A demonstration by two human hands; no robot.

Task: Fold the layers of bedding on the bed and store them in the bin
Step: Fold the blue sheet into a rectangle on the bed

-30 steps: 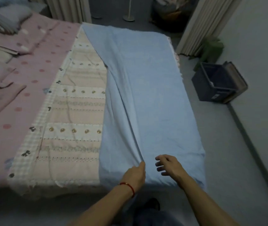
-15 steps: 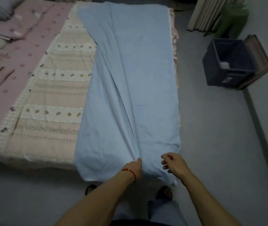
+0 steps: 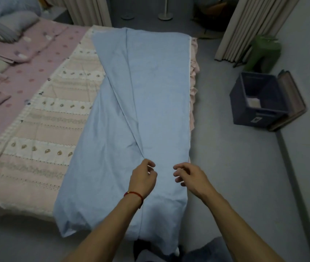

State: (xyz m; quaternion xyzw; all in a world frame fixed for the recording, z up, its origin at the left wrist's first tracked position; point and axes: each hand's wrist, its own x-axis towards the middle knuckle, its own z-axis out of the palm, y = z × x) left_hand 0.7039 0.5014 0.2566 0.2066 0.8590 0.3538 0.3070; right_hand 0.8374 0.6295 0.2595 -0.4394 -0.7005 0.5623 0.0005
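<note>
A light blue sheet (image 3: 150, 95) lies folded lengthwise along the right side of the bed, and its near end hangs over the foot edge. A raised fold runs diagonally down it and ends at my left hand (image 3: 142, 179), whose curled fingers pinch the cloth there. A red string circles that wrist. Beside it, my right hand (image 3: 191, 177) hovers over the sheet with fingers apart, holding nothing. The dark blue bin (image 3: 244, 99) stands open on the floor to the right of the bed, with something pale at its bottom.
Beneath the blue sheet a pink-and-cream striped quilt (image 3: 42, 129) covers the bed's middle, with a pink dotted sheet (image 3: 27, 72) and pillows (image 3: 8, 29) to the left. The bin's lid (image 3: 292, 99) leans against it. A green stool (image 3: 263, 52) and curtains (image 3: 244, 25) stand behind.
Both hands have moved further up onto the blue sheet, away from its hanging end. The right hand's fingers have spread a little. The view has tilted up toward the far end of the bed.
</note>
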